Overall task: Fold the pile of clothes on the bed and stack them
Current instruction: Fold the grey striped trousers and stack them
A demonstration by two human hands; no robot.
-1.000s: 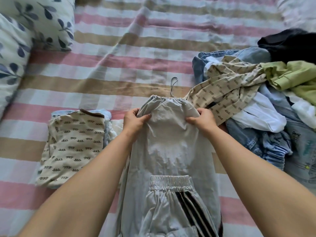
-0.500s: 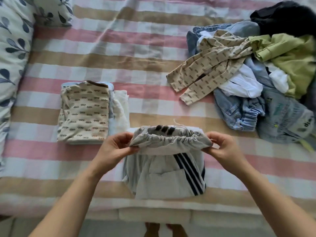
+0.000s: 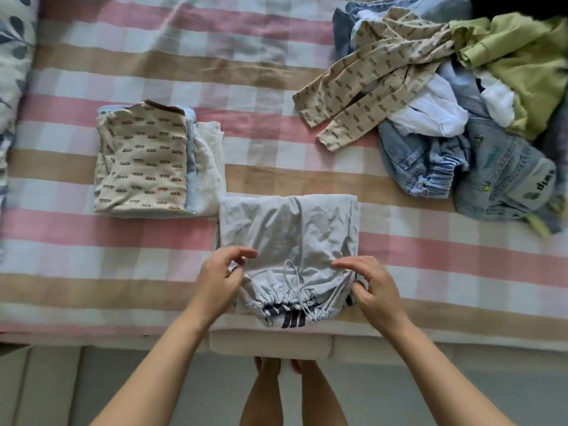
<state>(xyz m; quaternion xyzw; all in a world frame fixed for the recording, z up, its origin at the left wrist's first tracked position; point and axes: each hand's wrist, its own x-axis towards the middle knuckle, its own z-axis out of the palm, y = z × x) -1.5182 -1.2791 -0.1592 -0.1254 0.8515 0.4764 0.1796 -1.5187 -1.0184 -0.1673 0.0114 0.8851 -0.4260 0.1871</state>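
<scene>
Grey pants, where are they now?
In the head view, the grey pants lie folded at the near edge of the bed, held by the left hand and right hand, right of the folded stack.

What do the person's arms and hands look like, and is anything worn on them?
Both forearms are bare as far as the picture shows; no sleeve comes into view. The left hand and the right hand wear no gloves, and no ring, watch or bracelet can be seen. Blur softens the left hand's fingers, so small details there are uncertain.
</scene>
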